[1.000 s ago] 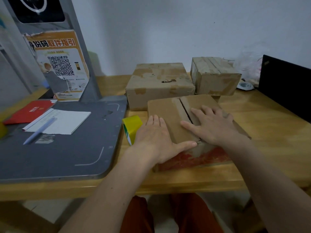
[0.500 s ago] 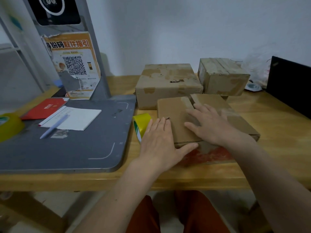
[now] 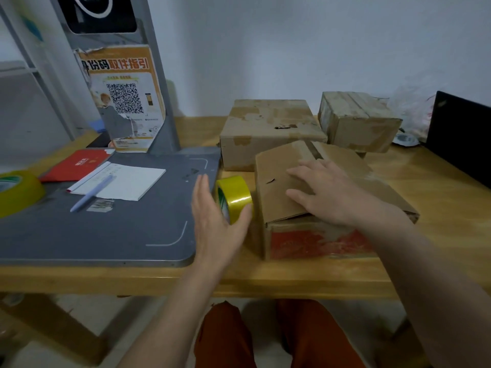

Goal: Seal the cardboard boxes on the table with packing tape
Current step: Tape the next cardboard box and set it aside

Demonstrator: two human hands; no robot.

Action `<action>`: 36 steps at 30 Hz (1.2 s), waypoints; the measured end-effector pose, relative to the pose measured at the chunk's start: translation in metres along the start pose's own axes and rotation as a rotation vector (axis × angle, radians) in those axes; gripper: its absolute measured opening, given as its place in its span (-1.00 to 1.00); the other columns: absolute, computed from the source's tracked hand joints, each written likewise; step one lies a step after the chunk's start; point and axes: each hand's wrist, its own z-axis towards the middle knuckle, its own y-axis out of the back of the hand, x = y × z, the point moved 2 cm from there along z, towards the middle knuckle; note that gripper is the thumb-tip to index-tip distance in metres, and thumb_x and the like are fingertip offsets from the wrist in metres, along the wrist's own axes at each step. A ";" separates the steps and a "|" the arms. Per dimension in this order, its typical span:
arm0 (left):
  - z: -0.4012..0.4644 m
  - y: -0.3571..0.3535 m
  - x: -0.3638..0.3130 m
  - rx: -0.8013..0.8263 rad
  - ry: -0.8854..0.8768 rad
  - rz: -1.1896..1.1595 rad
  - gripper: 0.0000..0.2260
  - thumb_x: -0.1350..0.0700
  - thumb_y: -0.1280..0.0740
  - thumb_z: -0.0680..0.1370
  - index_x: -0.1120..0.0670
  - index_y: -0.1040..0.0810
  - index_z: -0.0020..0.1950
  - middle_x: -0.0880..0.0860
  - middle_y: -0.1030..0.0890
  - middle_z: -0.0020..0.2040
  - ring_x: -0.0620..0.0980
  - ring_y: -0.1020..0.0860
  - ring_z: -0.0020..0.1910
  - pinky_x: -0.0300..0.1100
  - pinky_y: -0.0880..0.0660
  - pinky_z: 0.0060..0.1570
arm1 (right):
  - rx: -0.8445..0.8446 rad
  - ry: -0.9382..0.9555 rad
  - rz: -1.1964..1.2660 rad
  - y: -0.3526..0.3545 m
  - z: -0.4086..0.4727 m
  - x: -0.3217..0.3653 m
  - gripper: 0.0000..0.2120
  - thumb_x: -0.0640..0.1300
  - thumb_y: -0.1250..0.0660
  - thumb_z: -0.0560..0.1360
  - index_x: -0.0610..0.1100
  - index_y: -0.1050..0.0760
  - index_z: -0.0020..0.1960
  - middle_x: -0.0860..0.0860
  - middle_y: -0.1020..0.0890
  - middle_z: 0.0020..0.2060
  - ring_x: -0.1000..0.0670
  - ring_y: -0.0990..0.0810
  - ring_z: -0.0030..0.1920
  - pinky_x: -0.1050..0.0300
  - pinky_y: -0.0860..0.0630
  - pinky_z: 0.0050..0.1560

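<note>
Left hand (image 3: 215, 221) open, fingers straight, thumb touching tape roll (image 3: 233, 199) standing beside box (image 3: 305, 197) on bench (image 3: 438, 208). Right hand (image 3: 326, 192) flat on flaps. Probably light, stiff, smooth: best gripped across rim.

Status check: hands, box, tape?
Left hand open at tape roll, no grip yet. Right hand flat on front box flaps. Nothing blocking.

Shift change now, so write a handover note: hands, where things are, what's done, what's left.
Left hand: open, closing round the yellow tape roll beside the box, not yet gripping.
Right hand: open, flat on the front box, pressing its flaps down.
Two more boxes, the big box and small box, sit behind.
Done: flaps closed.
Left: tape the front box; check the others.
</note>
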 end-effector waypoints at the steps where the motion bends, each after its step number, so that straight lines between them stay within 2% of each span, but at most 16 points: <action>1: 0.009 0.003 0.007 0.085 0.082 0.007 -0.04 -0.04 -0.49 0.49 0.01 0.13 0.63 -0.03 0.05 0.63 -0.11 0.06 0.58 -0.06 -0.01 0.54 | 0.007 0.011 -0.014 0.001 0.000 0.003 -0.47 0.17 -0.11 0.61 0.07 -0.16 0.54 0.02 -0.11 0.56 -0.07 -0.02 0.55 -0.07 -0.03 0.52; 4: 0.032 0.006 0.028 0.315 0.203 -0.039 0.17 -0.02 -0.62 0.34 -0.08 0.23 0.62 -0.04 0.05 0.64 0.00 0.02 0.60 0.07 -0.08 0.55 | 0.001 0.036 -0.044 0.004 0.001 0.009 -0.46 0.15 -0.14 0.61 0.05 -0.16 0.54 0.01 -0.10 0.56 -0.06 -0.03 0.55 -0.02 -0.03 0.50; 7: 0.045 0.000 0.045 0.429 0.180 0.013 0.22 -0.02 -0.67 0.24 -0.08 0.14 0.62 0.00 -0.18 0.57 0.05 -0.18 0.54 0.13 -0.26 0.47 | 0.013 0.051 -0.068 0.004 0.000 0.015 -0.45 0.16 -0.16 0.60 0.03 -0.18 0.54 0.00 -0.13 0.56 -0.06 -0.06 0.54 0.00 -0.02 0.51; 10: 0.051 -0.005 0.053 0.380 0.095 0.048 0.05 0.09 -0.67 0.22 -0.03 -0.09 0.53 -0.01 -0.32 0.38 0.04 -0.35 0.39 0.01 -0.40 0.32 | 0.063 0.082 -0.092 0.002 -0.002 0.018 -0.46 0.18 -0.15 0.60 0.02 -0.20 0.52 0.01 -0.21 0.53 -0.04 -0.14 0.51 0.03 -0.05 0.49; 12: 0.051 -0.006 0.055 0.356 0.031 0.050 0.04 0.10 -0.68 0.19 -0.02 -0.11 0.49 0.00 -0.32 0.35 0.03 -0.40 0.32 -0.03 -0.45 0.24 | 0.109 0.092 -0.105 0.002 -0.003 0.018 -0.46 0.18 -0.14 0.60 0.01 -0.21 0.52 0.02 -0.27 0.50 -0.03 -0.20 0.48 0.03 -0.10 0.49; 14: 0.050 -0.008 0.059 0.350 -0.026 0.046 0.07 0.07 -0.70 0.15 -0.05 -0.09 0.48 0.01 -0.33 0.35 0.02 -0.44 0.28 0.03 -0.50 0.21 | 0.154 0.083 -0.100 0.003 -0.002 0.019 -0.47 0.18 -0.15 0.60 0.01 -0.21 0.51 0.02 -0.30 0.48 -0.03 -0.22 0.47 -0.01 -0.19 0.47; 18: 0.048 -0.010 0.061 0.379 -0.094 -0.004 0.10 0.03 -0.68 0.11 -0.14 -0.07 0.48 -0.03 -0.27 0.38 0.05 -0.42 0.31 0.10 -0.51 0.23 | 0.173 0.139 -0.082 0.003 0.009 0.033 -0.41 0.18 -0.18 0.59 0.02 -0.13 0.54 -0.01 -0.32 0.46 -0.07 -0.27 0.44 -0.04 -0.28 0.41; 20: 0.045 -0.010 0.059 0.358 -0.118 -0.068 0.06 0.01 -0.64 0.11 -0.20 -0.08 0.45 -0.06 -0.24 0.36 0.05 -0.39 0.32 0.05 -0.52 0.24 | 0.185 0.177 -0.015 0.000 0.014 0.043 -0.38 0.15 -0.22 0.59 0.03 -0.08 0.56 -0.01 -0.31 0.48 -0.08 -0.27 0.45 -0.02 -0.28 0.40; 23: 0.037 -0.011 0.053 0.320 -0.137 -0.167 0.03 0.18 -0.65 0.18 -0.27 -0.09 0.41 -0.05 -0.19 0.34 0.01 -0.31 0.37 -0.35 -0.43 0.20 | 0.223 0.209 0.075 -0.010 0.018 0.046 -0.35 0.10 -0.25 0.59 0.07 -0.02 0.57 -0.01 -0.31 0.48 -0.06 -0.25 0.45 0.00 -0.26 0.38; 24: 0.035 -0.010 0.051 0.305 -0.147 -0.182 0.03 0.22 -0.65 0.20 -0.29 -0.08 0.40 -0.04 -0.18 0.34 -0.01 -0.29 0.38 -0.42 -0.40 0.19 | 0.235 0.209 0.103 -0.013 0.018 0.043 -0.35 0.09 -0.24 0.60 0.08 0.00 0.57 -0.01 -0.30 0.48 -0.06 -0.24 0.46 -0.01 -0.26 0.39; 25: 0.033 -0.007 0.048 0.283 -0.164 -0.189 0.03 0.22 -0.65 0.20 -0.32 -0.08 0.40 -0.04 -0.18 0.34 -0.02 -0.28 0.38 -0.39 -0.41 0.22 | 0.244 0.207 0.149 -0.016 0.019 0.040 -0.36 0.06 -0.23 0.61 0.10 0.02 0.57 -0.02 -0.30 0.47 -0.06 -0.25 0.46 -0.03 -0.26 0.41; 27: 0.034 0.003 0.037 0.238 -0.169 -0.215 0.03 0.11 -0.65 0.17 -0.35 -0.10 0.42 -0.10 -0.19 0.36 -0.05 -0.29 0.39 -0.16 -0.45 0.32 | 0.213 0.220 0.311 -0.016 0.021 0.033 -0.38 -0.02 -0.21 0.62 0.12 0.03 0.57 -0.01 -0.31 0.48 -0.04 -0.30 0.45 -0.07 -0.29 0.42; 29: 0.038 0.018 0.018 0.252 -0.102 -0.304 0.04 0.04 -0.66 0.14 -0.38 -0.15 0.44 -0.12 -0.24 0.40 -0.02 -0.35 0.40 -0.03 -0.49 0.29 | 0.117 0.214 0.544 -0.010 0.024 0.027 -0.36 -0.12 -0.22 0.62 0.11 0.02 0.57 -0.04 -0.31 0.48 -0.03 -0.33 0.45 -0.10 -0.32 0.43; 31: 0.045 0.034 -0.007 0.341 -0.094 -0.381 0.03 0.01 -0.67 0.11 -0.41 -0.19 0.43 -0.09 -0.32 0.43 -0.01 -0.45 0.35 0.00 -0.55 0.21 | 0.010 0.203 0.728 0.002 0.027 0.024 -0.33 -0.17 -0.28 0.59 0.09 -0.01 0.57 -0.08 -0.36 0.45 -0.03 -0.36 0.43 -0.11 -0.37 0.39; 34: 0.051 0.051 -0.044 0.582 -0.161 -0.518 0.06 0.03 -0.70 0.10 -0.26 -0.26 0.51 -0.03 -0.44 0.42 -0.06 -0.54 0.29 -0.07 -0.58 0.10 | -0.046 0.233 0.796 0.020 0.031 0.026 -0.39 -0.15 -0.40 0.53 0.04 -0.24 0.50 -0.04 -0.52 0.30 -0.01 -0.52 0.28 -0.07 -0.55 0.20; 36: 0.051 0.055 -0.062 0.663 -0.179 -0.563 0.09 -0.02 -0.71 0.09 -0.19 -0.27 0.53 0.02 -0.44 0.44 0.01 -0.51 0.35 -0.04 -0.56 0.13 | -0.049 0.215 0.916 0.030 0.033 0.030 -0.61 -0.21 -0.39 0.53 -0.12 -0.44 0.34 -0.10 -0.63 0.12 -0.10 -0.66 0.06 -0.04 -0.64 -0.07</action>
